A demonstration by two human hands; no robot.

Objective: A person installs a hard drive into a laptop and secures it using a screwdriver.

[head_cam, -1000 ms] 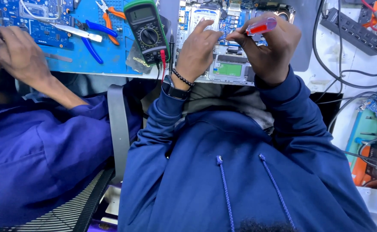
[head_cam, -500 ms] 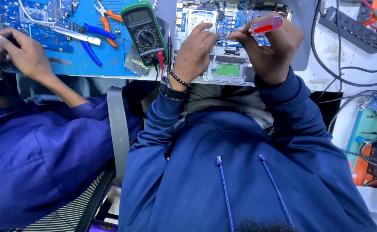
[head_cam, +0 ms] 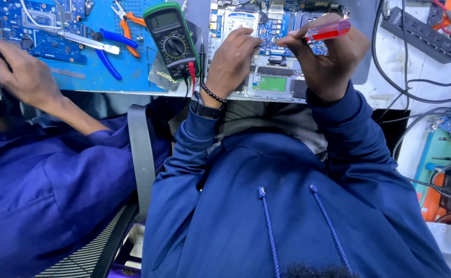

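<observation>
Already stripped of its cover, the laptop [head_cam: 274, 77] lies open on the surface [head_cam: 390, 98], right hand [head_cam: 328, 59] fingers gripping a red screwdriver [head_cam: 326, 32] over its board, left hand [head_cam: 233, 59] fingers curled closed at the tip, multimeter [head_cam: 173, 38] beside.

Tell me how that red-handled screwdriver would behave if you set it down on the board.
The screwdriver in the right hand looks slim, stiff and probably light. Its handle seems roundish, so it may roll. The open laptop board beneath looks delicate, so a drop could nick parts.
</observation>
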